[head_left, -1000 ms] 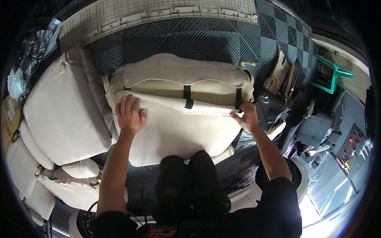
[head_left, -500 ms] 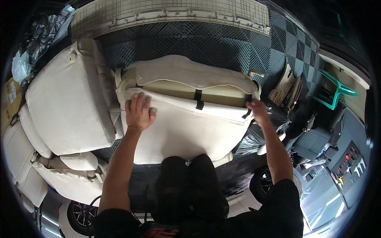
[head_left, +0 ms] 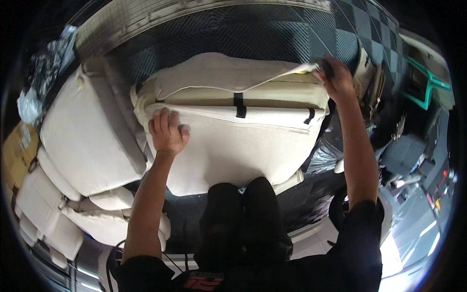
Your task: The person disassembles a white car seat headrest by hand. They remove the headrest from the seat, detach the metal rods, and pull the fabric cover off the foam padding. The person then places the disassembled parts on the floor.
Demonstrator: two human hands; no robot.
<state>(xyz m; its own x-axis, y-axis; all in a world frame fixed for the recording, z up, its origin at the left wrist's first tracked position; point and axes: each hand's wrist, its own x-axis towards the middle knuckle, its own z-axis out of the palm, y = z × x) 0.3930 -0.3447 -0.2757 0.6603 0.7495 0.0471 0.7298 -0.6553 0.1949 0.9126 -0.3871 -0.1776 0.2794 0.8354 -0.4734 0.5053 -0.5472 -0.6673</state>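
In front of my knees lies a cream car seat (head_left: pixel 238 151), its fabric cover gaping along the far side. Pale yellowish foam shows inside the gap. A black strap (head_left: pixel 240 104) crosses the gap near the middle, and a second black tab (head_left: pixel 310 116) sits on the near flap at the right. My left hand (head_left: pixel 169 132) rests flat on the near panel by its left corner, fingers apart. At the far right corner my right hand (head_left: pixel 336 80) pinches the edge of the far cover flap (head_left: pixel 219 73) and holds it raised; its fingertips are partly blurred.
Another cream seat (head_left: pixel 92 126) stands close on the left, with more seats behind it. Black plastic bags (head_left: pixel 326 155) lie at the right, and a turquoise frame (head_left: pixel 428 85) stands beyond. A long beige panel (head_left: pixel 146 19) lies across the far floor.
My right hand has moved from the right-hand strap up and away to the far corner, lifting the far flap there. The gap at the right is wider. My left hand stays on the seat.
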